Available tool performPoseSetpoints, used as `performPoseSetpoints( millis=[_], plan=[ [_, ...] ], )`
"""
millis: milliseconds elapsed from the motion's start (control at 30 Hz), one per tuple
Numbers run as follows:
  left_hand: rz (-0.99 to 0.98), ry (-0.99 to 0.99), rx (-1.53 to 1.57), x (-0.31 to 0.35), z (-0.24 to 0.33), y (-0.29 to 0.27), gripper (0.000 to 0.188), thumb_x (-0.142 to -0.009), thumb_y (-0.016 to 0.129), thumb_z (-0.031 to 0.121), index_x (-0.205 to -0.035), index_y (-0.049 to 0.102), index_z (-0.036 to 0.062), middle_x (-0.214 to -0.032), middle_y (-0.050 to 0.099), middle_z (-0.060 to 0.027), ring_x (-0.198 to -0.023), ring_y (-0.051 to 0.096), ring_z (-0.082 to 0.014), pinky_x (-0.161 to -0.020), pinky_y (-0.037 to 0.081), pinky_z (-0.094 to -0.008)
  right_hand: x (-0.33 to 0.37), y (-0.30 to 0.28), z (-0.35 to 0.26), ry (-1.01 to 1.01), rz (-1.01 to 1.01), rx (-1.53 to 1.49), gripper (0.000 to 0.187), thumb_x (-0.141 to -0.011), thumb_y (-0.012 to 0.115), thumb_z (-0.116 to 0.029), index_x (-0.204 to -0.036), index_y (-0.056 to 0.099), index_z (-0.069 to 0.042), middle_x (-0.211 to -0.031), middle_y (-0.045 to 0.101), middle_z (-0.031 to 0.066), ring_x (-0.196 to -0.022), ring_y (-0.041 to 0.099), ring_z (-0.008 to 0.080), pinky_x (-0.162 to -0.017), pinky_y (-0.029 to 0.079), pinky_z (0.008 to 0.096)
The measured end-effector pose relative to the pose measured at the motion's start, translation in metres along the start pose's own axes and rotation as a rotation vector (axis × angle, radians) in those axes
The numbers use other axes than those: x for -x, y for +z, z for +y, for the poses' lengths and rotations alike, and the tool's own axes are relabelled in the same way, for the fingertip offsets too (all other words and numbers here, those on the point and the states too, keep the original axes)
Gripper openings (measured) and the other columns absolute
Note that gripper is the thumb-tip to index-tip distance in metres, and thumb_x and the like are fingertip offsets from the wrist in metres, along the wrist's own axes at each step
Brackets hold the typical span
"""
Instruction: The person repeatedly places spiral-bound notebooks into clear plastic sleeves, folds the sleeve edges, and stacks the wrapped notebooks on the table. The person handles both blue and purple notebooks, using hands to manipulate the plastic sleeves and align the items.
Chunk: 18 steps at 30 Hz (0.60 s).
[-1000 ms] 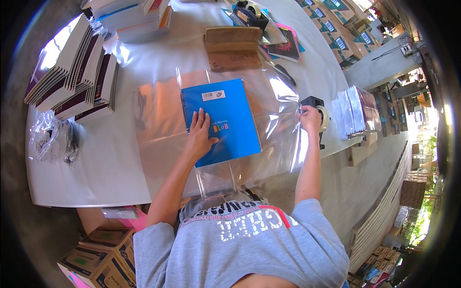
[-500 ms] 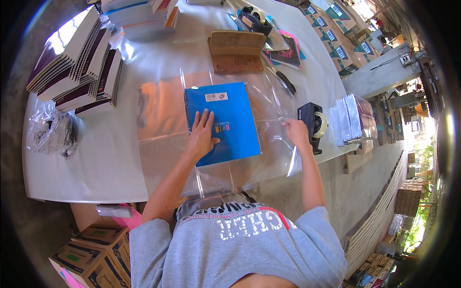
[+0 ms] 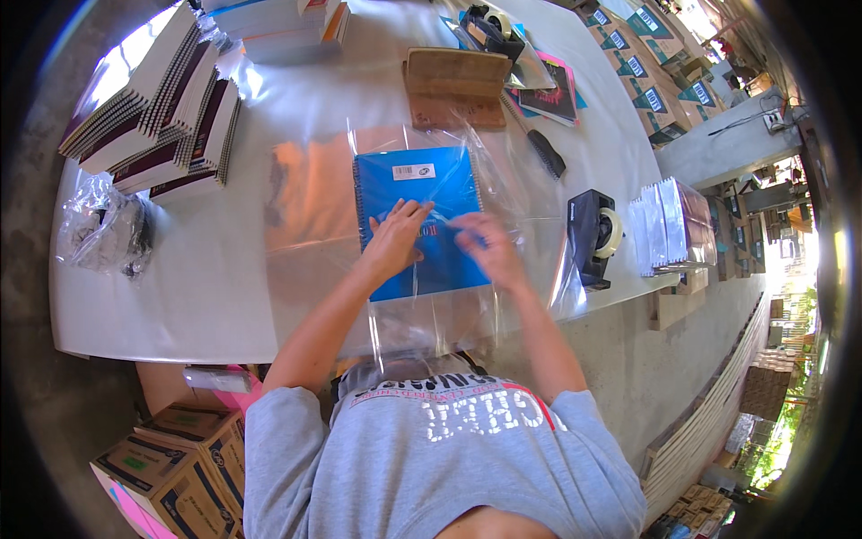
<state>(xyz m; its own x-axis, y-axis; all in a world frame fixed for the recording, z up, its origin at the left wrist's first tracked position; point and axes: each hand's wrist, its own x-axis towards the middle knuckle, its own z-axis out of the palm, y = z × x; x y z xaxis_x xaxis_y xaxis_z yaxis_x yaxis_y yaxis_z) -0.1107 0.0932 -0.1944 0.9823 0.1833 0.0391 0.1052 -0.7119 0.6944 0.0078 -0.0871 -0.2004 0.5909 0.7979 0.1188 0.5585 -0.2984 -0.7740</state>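
Note:
A blue spiral-bound notebook (image 3: 420,269) lies on a clear plastic sheet (image 3: 310,242) spread over the table. My left hand (image 3: 396,241) rests on the notebook's middle with its fingers stretched out. At the right side of the cover, my right hand (image 3: 491,253) pinches the sheet's right flap, which is drawn over the notebook toward my left fingers. Its fingertips are slightly blurred. Just right of the sheet stands a black tape dispenser (image 3: 588,235) with a roll of clear tape.
Dark-covered spiral notebooks (image 3: 148,112) are stacked at the left, behind crumpled plastic (image 3: 103,225). A brown wooden stand (image 3: 456,88) sits at the back, near a dark-handled tool (image 3: 546,154). Plastic-covered notebooks (image 3: 675,225) stand at the right edge. Cartons (image 3: 171,458) are below left.
My right hand has moved left from beside the dispenser, bringing the clear flap across the notebook. My left hand has shifted slightly toward the cover's middle.

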Motion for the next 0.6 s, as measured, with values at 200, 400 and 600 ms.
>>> performPoseSetpoints(
  millis=[200,400,600],
  plan=[
    [-0.031,-0.164,0.098,0.004,0.017,-0.009,0.076,-0.063,0.073,-0.005,-0.129,0.04,0.0166,-0.126,0.042,-0.004,-0.118,0.046,-0.0325,-0.097,0.028,-0.0685,0.026,-0.075,0.072,0.316,0.161,0.596,0.049,-0.087,0.061,-0.022,-0.131,0.044,-0.008,-0.125,0.051,0.0191,-0.119,0.048,0.0279,-0.097,0.039,0.04],
    [-0.02,-0.196,-0.002,0.007,0.018,-0.006,0.074,-0.065,0.072,-0.004,-0.128,0.039,0.0164,-0.128,0.04,-0.0045,-0.123,0.04,-0.0306,-0.098,0.026,-0.0665,-0.118,-0.026,0.059,0.379,0.123,-0.432,0.068,-0.083,0.066,-0.017,-0.139,0.028,-0.007,-0.117,0.056,0.0185,-0.107,0.056,0.0216,-0.093,0.042,0.0334],
    [-0.04,-0.123,-0.005,0.008,0.014,-0.007,0.069,-0.069,0.07,-0.001,-0.129,0.039,0.013,-0.128,0.039,-0.0058,-0.124,0.039,-0.0287,-0.095,0.031,-0.0642,-0.232,0.004,0.062,0.079,-0.026,-0.356,0.081,-0.071,0.076,-0.006,-0.138,0.031,-0.004,-0.093,0.068,0.0127,-0.09,0.063,0.0183,-0.082,0.048,0.0288]
  ],
)
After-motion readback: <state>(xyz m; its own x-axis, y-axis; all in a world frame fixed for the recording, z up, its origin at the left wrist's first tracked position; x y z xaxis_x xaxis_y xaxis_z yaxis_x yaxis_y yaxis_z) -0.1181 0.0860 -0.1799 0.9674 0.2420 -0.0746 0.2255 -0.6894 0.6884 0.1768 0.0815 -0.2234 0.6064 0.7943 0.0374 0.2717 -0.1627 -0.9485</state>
